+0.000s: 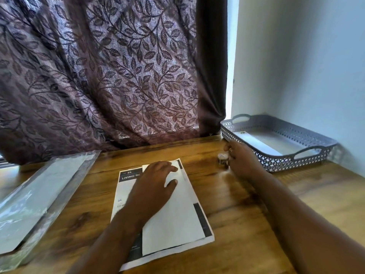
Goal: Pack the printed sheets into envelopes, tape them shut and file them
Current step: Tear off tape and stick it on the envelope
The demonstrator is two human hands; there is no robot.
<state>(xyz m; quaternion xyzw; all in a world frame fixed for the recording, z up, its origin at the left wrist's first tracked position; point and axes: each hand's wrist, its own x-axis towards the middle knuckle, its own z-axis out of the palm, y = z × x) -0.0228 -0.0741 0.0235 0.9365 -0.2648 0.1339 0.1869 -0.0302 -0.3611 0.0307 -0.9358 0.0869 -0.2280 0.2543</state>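
Pressing a white envelope (173, 220) flat, the person's left hand (156, 182) lies palm down with fingers straight and slightly spread. The envelope sits on top of the printed sheets (126, 194), which lie in the middle of a wooden table (246, 224); a dark heading band shows on the top sheet.

The right hand (240, 157) is stretched out beyond the far right corner of the sheets, at a small pale object (222, 158), probably the tape. Its fingers bend around the object and seem to touch it, but the hand is blurred, so I cannot tell whether they have closed on it.

The step looks like taping: one envelope held down while the tape is fetched. The next move calls for bringing the tape across to the envelope's open end while the left hand holds it still.

Further right of the sheets stands a grey perforated basket (276, 163) with one flat envelope already inside (262, 143). Left of the sheets lies a clear plastic packet (35, 194) of what look like spare envelopes.
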